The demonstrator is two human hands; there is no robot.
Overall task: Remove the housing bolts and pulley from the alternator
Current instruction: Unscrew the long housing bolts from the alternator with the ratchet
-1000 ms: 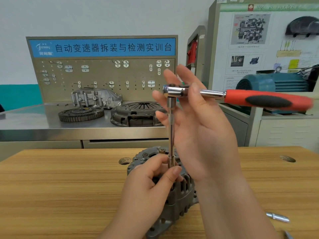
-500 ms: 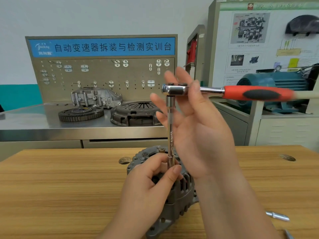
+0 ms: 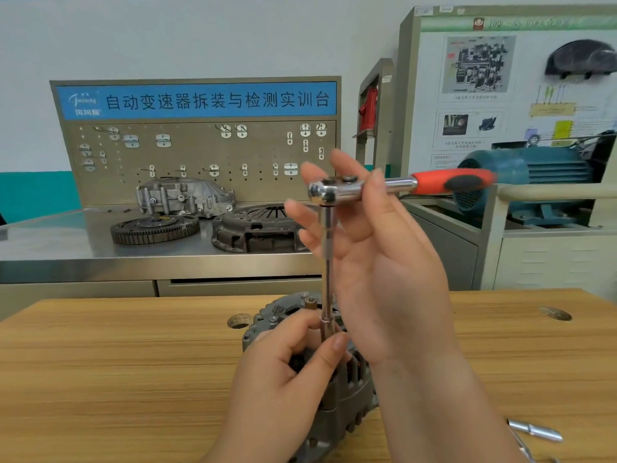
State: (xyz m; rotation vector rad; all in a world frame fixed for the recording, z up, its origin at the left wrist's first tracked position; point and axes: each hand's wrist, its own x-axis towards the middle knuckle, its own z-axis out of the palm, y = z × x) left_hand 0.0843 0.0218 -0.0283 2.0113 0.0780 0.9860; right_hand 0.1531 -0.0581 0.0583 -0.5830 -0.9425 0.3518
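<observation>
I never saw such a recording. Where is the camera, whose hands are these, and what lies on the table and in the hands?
The camera sits on a person's head and looks forward and down; no machine works here, only two bare hands. On the wooden table rests a grey alternator, and a small metal piece lies at the right. The left hand pinches the lower end of an upright extension bar set on the alternator. The right hand holds the head of a red-handled ratchet wrench atop that bar. Behind stands a steel bench with car parts.
</observation>
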